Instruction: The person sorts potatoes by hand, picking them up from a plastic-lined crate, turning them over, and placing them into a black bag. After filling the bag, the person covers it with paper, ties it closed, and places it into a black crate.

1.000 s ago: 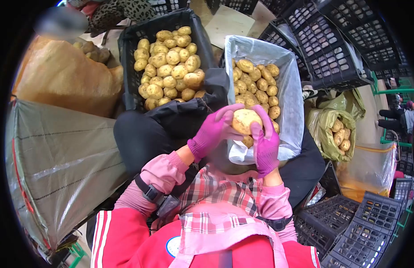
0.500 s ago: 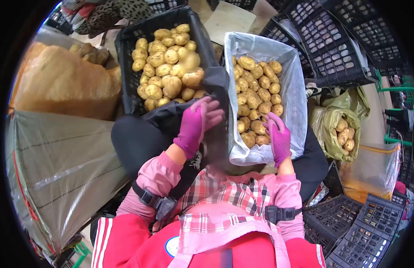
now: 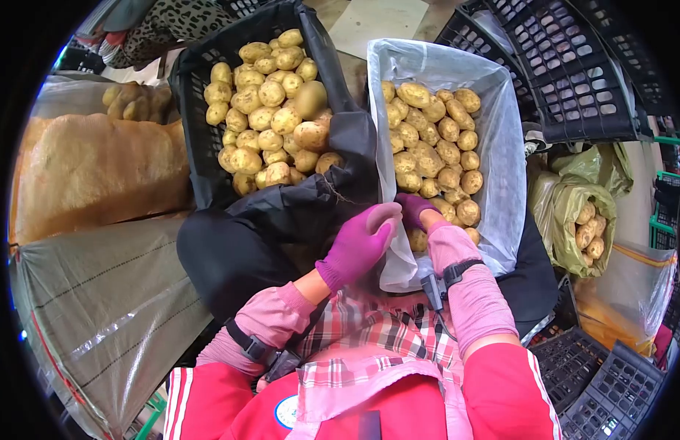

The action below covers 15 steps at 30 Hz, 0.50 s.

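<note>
My left hand (image 3: 360, 243), in a magenta glove with paler finger fronts, is beside the near left edge of the white liner (image 3: 505, 158). Its fingers are curled; whatever they may hold is hidden. My right hand (image 3: 413, 210), also gloved, reaches across to the left side of the white-lined crate, wrist bent. Its folded fingers are close to the liner's edge and the nearest potatoes (image 3: 466, 213); their grip is mostly out of sight. To the left stands a black crate (image 3: 195, 158) with a dark liner (image 3: 303, 202), holding several potatoes (image 3: 270, 139).
Black crates (image 3: 575, 88) are stacked at the far right. An olive plastic bag (image 3: 567, 220) of potatoes sits right of my knee. Large orange (image 3: 105, 169) and grey-green (image 3: 112, 286) sacks flank my left. More black crates (image 3: 611, 389) lie at lower right. Another person's patterned clothing (image 3: 175, 33) shows at upper left.
My left hand has moved down and right, away from the black crate, its fingers now curled. My right hand has crossed leftward inside the white-lined crate. The camera view has shifted slightly.
</note>
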Each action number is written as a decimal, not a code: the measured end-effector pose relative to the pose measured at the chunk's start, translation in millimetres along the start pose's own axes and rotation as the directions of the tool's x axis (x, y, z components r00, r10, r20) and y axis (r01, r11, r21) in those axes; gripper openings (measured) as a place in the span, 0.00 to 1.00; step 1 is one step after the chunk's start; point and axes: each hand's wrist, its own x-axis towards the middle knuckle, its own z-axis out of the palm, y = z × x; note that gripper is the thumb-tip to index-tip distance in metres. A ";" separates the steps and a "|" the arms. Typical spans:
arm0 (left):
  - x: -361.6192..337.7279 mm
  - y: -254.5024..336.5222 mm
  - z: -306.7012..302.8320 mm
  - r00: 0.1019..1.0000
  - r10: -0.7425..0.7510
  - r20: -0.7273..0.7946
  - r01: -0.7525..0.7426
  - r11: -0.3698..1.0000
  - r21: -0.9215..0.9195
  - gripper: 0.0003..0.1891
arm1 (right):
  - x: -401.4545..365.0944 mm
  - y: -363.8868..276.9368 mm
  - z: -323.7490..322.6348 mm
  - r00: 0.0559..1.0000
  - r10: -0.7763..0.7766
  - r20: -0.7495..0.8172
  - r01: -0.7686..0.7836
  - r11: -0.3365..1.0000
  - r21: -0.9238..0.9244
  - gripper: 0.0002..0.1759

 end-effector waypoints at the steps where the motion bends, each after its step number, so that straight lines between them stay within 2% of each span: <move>1: 0.8 0.9 1.0 1.000 -0.009 0.010 0.009 0.999 -0.038 0.17 | 6.2 9.6 -0.1 0.998 -0.056 0.019 0.056 0.998 -0.031 0.35; 2: 1.9 0.8 -0.8 1.000 0.021 -0.004 -0.021 0.998 -0.055 0.17 | 13.0 17.8 -0.3 0.993 -0.110 0.036 0.112 0.992 -0.064 0.36; 3: 3.3 -0.8 -1.4 0.999 0.051 -0.012 -0.052 0.996 -0.076 0.17 | 5.8 16.1 -4.5 0.996 -0.092 0.017 0.093 0.992 -0.083 0.39; 4: 2.7 -0.3 1.6 0.997 0.075 -0.012 -0.076 0.992 -0.102 0.17 | -9.6 14.3 -8.5 0.989 -0.116 -0.096 0.123 0.990 0.071 0.39; 6: -0.5 4.6 -1.1 0.990 0.126 -0.065 -0.121 0.990 0.074 0.17 | -47.3 14.2 -15.9 0.940 -0.099 -0.327 0.217 0.912 0.348 0.39; 7: 0.6 0.4 -2.4 0.980 0.173 -0.102 -0.158 0.977 0.141 0.18 | -64.0 14.9 -23.2 0.899 -0.157 -0.408 0.316 0.879 0.357 0.41; 8: 1.9 -5.6 -3.9 0.964 0.226 -0.138 -0.194 0.958 0.213 0.18 | -97.5 0.2 -30.9 0.962 -0.097 -0.254 0.266 0.519 0.812 0.42; 10: 3.4 -16.4 -4.8 0.964 0.228 -0.138 -0.211 0.970 0.123 0.21 | -153.6 -27.4 -46.1 0.954 -0.124 -0.273 0.299 0.372 0.879 0.42; 11: 3.5 -16.7 -3.1 0.963 0.231 -0.137 -0.222 0.972 0.078 0.23 | -173.3 -31.8 -46.4 0.950 -0.143 -0.278 0.312 0.371 0.874 0.42; 13: -4.6 6.7 3.3 1.000 0.024 0.004 -0.024 0.998 -0.063 0.25 | -203.6 -41.5 -45.2 0.928 -0.188 -0.322 0.370 0.354 0.859 0.41; 15: -16.1 28.7 7.1 0.981 -0.153 0.118 0.172 0.970 -0.171 0.27 | -225.8 -62.7 -40.8 0.871 -0.237 -0.430 0.486 0.289 0.825 0.41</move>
